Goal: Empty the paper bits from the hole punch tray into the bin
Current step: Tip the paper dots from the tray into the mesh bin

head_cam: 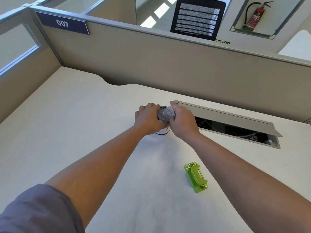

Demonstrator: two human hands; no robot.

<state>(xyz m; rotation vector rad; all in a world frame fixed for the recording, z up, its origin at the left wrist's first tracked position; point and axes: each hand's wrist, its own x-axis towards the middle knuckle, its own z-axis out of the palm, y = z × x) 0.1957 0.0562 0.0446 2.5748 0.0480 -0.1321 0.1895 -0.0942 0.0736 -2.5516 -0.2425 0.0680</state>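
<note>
A translucent grey hole punch tray point(165, 114) with white paper bits inside is held between both hands, tilted over a small round bin point(162, 131) on the desk. My left hand point(149, 118) grips the tray's left side and covers most of the bin. On the tray's right side is my right hand point(182, 120), closed on that edge. Only the bin's dark mesh rim and its white lower wall show. The green hole punch point(196, 177) lies on the desk near my right forearm, without its tray.
The white desk point(84, 132) is enclosed by beige cubicle partitions point(151, 64). An open cable hatch point(235, 126) with a raised grey lid lies just right of my hands. Beyond the partition stand a black mesh chair point(196, 18) and a fire extinguisher point(255, 16).
</note>
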